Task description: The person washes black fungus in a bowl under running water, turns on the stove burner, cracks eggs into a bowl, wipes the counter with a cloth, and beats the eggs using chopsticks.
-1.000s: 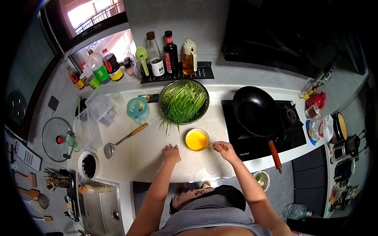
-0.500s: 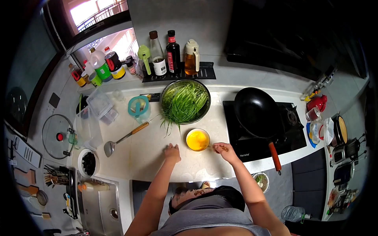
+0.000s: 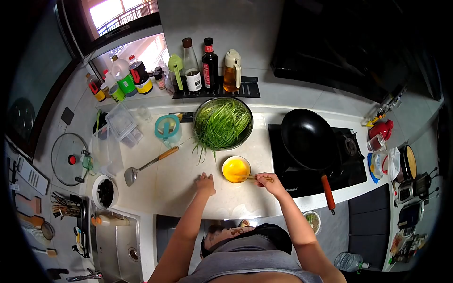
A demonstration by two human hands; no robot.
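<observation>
A small bowl (image 3: 236, 181) of yellow beaten egg (image 3: 235, 169) stands on the counter in the head view. My right hand (image 3: 268, 183), closed, grips a pair of chopsticks (image 3: 248, 177) whose tips reach over the rim into the egg. Left of the bowl, my left hand (image 3: 205, 184) rests on the counter with its fingers stretched out and holds nothing. Just behind the bowl sits a metal colander (image 3: 197, 113) heaped with long green chives (image 3: 224, 125), some hanging over its edge.
To the right, a black wok (image 3: 306, 137) sits on the stove (image 3: 351, 160), its red handle (image 3: 327, 191) jutting past the front edge. A spatula (image 3: 148, 166) lies to the left, near a teal-lidded jug (image 3: 168, 129) and a bowl of dark pieces (image 3: 104, 192). Bottles (image 3: 210, 70) stand behind.
The chopsticks now stretch visibly across the rim into the egg; before, they barely showed by my right hand. My left hand stays in nearly the same place.
</observation>
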